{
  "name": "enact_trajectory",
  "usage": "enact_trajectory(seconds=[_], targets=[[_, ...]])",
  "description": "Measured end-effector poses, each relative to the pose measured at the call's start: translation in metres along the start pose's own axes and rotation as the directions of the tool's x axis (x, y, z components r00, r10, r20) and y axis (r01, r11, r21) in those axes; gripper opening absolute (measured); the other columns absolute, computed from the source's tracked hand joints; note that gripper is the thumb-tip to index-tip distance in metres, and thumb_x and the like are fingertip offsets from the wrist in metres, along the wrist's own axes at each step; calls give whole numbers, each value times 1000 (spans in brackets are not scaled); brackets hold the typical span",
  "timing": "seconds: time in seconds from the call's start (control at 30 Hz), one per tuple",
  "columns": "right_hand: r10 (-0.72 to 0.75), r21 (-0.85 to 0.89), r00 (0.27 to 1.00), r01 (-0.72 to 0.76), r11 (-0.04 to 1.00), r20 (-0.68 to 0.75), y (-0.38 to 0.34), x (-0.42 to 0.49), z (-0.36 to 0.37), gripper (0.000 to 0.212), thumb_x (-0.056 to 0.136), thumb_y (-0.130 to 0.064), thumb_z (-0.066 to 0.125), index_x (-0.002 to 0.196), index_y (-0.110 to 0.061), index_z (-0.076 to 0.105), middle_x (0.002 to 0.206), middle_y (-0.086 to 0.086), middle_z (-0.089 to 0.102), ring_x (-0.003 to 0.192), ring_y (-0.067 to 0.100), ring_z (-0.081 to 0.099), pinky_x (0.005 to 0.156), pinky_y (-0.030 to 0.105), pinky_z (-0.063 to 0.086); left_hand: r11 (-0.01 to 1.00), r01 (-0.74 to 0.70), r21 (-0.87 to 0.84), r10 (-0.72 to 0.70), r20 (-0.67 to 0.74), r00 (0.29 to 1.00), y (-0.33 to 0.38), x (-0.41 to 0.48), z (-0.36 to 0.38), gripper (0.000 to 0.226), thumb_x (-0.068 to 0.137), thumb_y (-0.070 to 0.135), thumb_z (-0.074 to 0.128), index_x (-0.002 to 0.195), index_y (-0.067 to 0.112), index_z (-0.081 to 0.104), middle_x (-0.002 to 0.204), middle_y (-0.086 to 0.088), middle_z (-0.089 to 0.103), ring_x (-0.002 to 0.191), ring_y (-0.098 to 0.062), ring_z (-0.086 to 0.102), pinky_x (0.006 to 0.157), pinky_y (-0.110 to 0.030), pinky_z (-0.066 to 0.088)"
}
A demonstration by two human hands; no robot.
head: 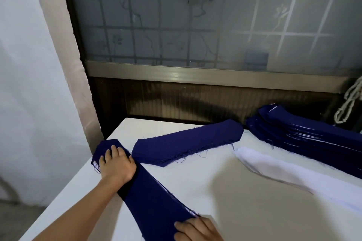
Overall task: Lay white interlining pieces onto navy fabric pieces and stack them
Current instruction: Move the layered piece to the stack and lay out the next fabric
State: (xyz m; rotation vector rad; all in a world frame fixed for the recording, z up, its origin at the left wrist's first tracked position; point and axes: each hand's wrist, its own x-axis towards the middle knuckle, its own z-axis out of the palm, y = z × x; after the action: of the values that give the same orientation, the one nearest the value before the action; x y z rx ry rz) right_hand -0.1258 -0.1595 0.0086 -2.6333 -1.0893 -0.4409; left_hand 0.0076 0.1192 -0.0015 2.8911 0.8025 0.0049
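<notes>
Left hand (115, 164), fingers spread flat, presses the far end of the paired stack (148, 197). Right hand (195, 229) lies flat on its near end, grasping nothing. Step, as judged: squaring the stack. The next move calls for 1 piece from the loose navy pile (188, 143), then 1 sheet of white interlining (284, 170). White table (225, 201); frosted window (195, 15) behind.

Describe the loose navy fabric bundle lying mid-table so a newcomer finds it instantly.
Start at the white table below the frosted window. Between the navy fabric stack under the left hand and right hand and the tall white-streaked navy stack at right lies a long navy fabric bundle with pointed ends. It alone shows no white layers, only frayed threads.
</notes>
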Motion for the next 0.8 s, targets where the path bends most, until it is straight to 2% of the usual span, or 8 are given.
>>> enact_trajectory(seconds=[0.1, 0.2, 0.27, 0.37, 0.5, 0.6, 0.7, 0.8], targets=[[16, 302, 994, -48, 952, 109, -4, 1, 9, 40, 78, -16, 43, 52, -21, 74, 63, -10, 70, 55, 4, 57, 71, 22, 42, 999, -4, -49, 4, 10, 1000, 2, -7, 10, 66, 104, 44, 16, 159, 10, 5, 167, -9, -2, 153, -27, -2, 124, -45, 2], [79, 171, 915, -158, 973, 395, 9, -3, -13, 28, 98, -38, 43, 104, -57, 63, 102, -42, 55, 97, -27, 46, 95, -2, 26, 997, -70, -40, 70, -7, 998, -11, 0, 14, 66, 103, 48, 12, 159, 13, 0, 167, -5, -6, 154, -23, -7, 124, -41, -2], [-204, 247, 971, 168, 954, 126, 29, -10, 11, 41, 108, -27, 24, 135, -46, 47, 125, -46, 43, 123, -24, 32, 102, -3, 11, 993, -116, -11, 115, -4, 993, -23, 11, 11, 66, 103, 50, 11, 159, 16, -2, 167, -3, -7, 153, -20, -7, 124, -40, -3], [-149, 188, 967, 110, 976, 207, 40, -5, 13, 43, 106, -34, 24, 115, -39, 66, 118, -42, 54, 114, -22, 46, 100, 2, 30, 984, -173, 41, 171, 40, 984, -36, 24, 7, 65, 104, 49, 11, 159, 17, -3, 167, -1, -8, 153, -18, -6, 124, -39, -2], [136, 222, 991, -134, 966, 3, 101, -11, -17, 35, 72, -37, 82, 103, -23, 75, 116, -11, 69, 102, 5, 67, 84, 14, 50, 964, -266, 29, 267, -149, 952, -31, 18, -2, 62, 104, 42, 17, 159, 13, 14, 166, -5, 13, 153, -20, 11, 124, -40, 8], [284, 104, 958, -286, 953, 36, 144, -17, -27, 36, 90, -31, 66, 123, -18, 65, 136, -10, 55, 124, 11, 54, 102, 15, 35, 896, -442, -39, 412, -296, 862, -2, -1, -9, 73, 96, 56, 12, 159, 19, 18, 165, -4, 16, 152, -21, 15, 124, -40, 14], [364, 117, 930, -367, 923, 45, 158, -21, -18, 28, 84, -22, 72, 112, -16, 70, 124, -4, 64, 111, 20, 63, 94, 27, 47, 781, -623, 28, 611, -239, 755, 37, -14, -2, 81, 91, 76, 12, 159, 33, 3, 163, 7, -9, 153, -16, -7, 123, -36, -1], [402, -22, 916, -402, 916, 1, 158, -19, -10, 37, 82, -32, 65, 115, -18, 68, 130, 6, 62, 119, 29, 60, 97, 42, 48, 788, -613, 60, 612, -189, 768, 68, -17, 15, 80, 92, 76, 17, 157, 36, -5, 163, 8, -17, 152, -16, -14, 122, -36, -7]])
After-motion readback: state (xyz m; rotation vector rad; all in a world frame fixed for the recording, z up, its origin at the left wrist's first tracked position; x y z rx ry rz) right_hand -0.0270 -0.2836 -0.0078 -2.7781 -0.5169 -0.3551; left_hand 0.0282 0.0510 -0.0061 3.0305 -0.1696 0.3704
